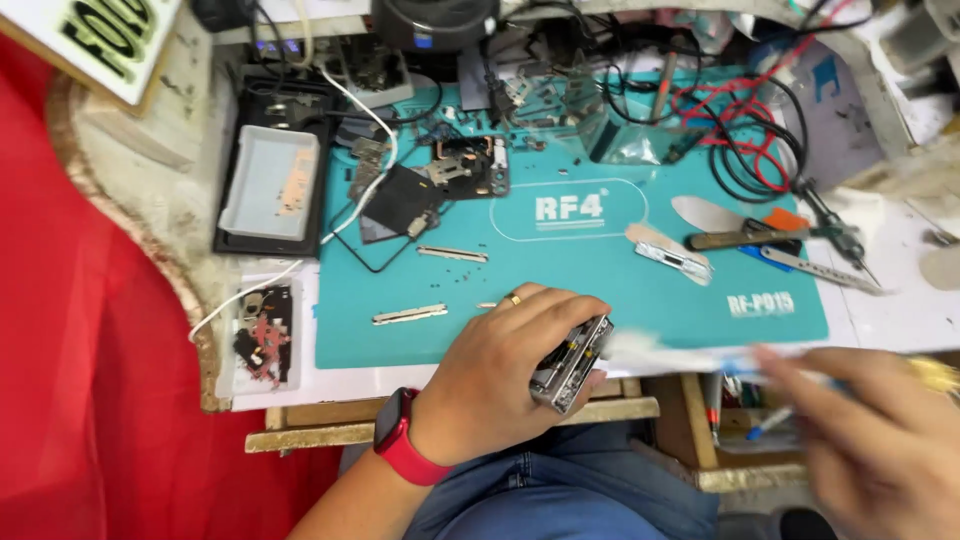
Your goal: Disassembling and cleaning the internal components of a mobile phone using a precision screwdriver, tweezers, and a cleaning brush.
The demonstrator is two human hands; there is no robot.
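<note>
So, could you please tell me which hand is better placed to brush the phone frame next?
The right hand, probably: it grips the brush, whose blurred head is at the phone frame. The left hand is busy holding that frame.

tray (268, 180) left of mat (620, 290), tools (760, 240) on mat's right

Head view, steeply down, close

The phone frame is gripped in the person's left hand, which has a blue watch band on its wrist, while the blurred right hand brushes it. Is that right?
Not quite: the band is red, not blue. The head view shows the left hand gripping the phone frame, with a red watch band on that wrist. The blurred right hand does hold a brush against the frame, over the edge of the teal mat.
</note>
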